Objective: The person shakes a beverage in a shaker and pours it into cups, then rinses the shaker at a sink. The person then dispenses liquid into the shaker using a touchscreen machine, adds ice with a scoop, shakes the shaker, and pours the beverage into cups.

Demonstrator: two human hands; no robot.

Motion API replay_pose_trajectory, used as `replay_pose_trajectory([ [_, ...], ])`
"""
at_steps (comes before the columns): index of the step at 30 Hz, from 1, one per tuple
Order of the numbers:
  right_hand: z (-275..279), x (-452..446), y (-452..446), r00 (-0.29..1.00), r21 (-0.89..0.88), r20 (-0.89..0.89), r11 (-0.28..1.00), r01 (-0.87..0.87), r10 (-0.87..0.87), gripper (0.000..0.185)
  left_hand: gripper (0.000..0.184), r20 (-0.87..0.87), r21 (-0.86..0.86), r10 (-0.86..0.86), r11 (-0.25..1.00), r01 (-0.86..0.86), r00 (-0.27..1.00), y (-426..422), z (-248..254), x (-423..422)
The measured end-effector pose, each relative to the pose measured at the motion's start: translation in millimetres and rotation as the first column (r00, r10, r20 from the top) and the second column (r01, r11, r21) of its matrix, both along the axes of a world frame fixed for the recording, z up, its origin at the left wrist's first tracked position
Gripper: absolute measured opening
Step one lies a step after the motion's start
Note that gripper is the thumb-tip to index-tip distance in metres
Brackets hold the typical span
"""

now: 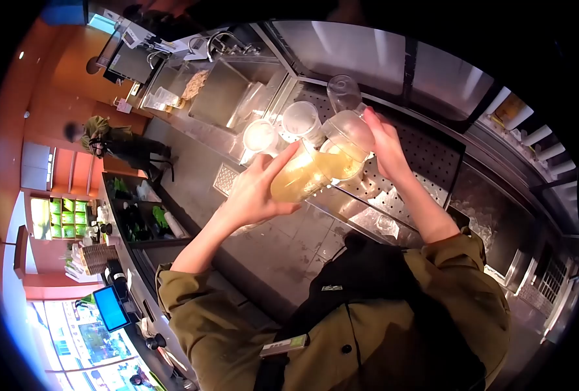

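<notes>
My left hand [254,192] is wrapped round a clear cup [300,177] of pale yellow liquid, held tilted. My right hand [387,146] grips a second clear cup [349,133], also tilted, with yellow liquid near its mouth. The two mouths meet or overlap, and liquid shows in both; which way it runs I cannot tell. Just beyond them stand a clear container [301,120] and a shorter cup [261,136] with whitish contents. Another clear empty-looking cup [343,92] is behind my right hand's cup.
Under the cups lies a perforated metal drain tray [426,153]. A steel counter with a square lid [219,94] and taps [227,45] runs to the left. Ice [475,228] fills a well at right. A person [117,140] stands farther off, near shelves [143,205].
</notes>
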State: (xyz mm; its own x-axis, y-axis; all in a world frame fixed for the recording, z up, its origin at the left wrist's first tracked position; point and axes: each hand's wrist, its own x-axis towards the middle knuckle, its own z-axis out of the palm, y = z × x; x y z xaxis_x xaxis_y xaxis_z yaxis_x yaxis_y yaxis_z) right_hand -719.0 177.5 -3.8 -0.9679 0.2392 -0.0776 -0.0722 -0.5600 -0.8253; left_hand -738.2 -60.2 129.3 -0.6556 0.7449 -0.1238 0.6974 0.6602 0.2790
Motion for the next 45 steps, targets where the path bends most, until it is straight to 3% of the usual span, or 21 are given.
replay_pose_trajectory([
  [19, 8.3, -2.0, -1.0, 1.0, 0.042, 0.02, 0.999, 0.004, -0.005, 0.061, 0.102, 0.032, -0.06, 0.045, 0.997, -0.043, 0.999, -4.8, 11.5, 1.0],
  [30, 20.3, 3.6, -2.4, 1.0, 0.089, 0.011, 0.996, -0.012, 0.011, 0.058, 0.102, 0.038, 0.004, 0.04, 0.999, -0.04, 0.998, -9.7, 6.6, 3.9],
  [36, 22.1, 2.6, -4.8, 0.997, 0.19, 0.029, 0.98, 0.06, -0.067, 0.057, 0.101, 0.032, -0.007, 0.029, 1.0, -0.029, 0.999, -9.7, 10.9, 2.6],
  [45, 32.3, 5.3, -2.1, 0.998, 0.312, -0.048, 0.949, 0.052, -0.039, 0.059, 0.102, 0.053, -0.019, 0.041, 0.999, -0.04, 0.998, -6.4, 14.4, 1.1],
])
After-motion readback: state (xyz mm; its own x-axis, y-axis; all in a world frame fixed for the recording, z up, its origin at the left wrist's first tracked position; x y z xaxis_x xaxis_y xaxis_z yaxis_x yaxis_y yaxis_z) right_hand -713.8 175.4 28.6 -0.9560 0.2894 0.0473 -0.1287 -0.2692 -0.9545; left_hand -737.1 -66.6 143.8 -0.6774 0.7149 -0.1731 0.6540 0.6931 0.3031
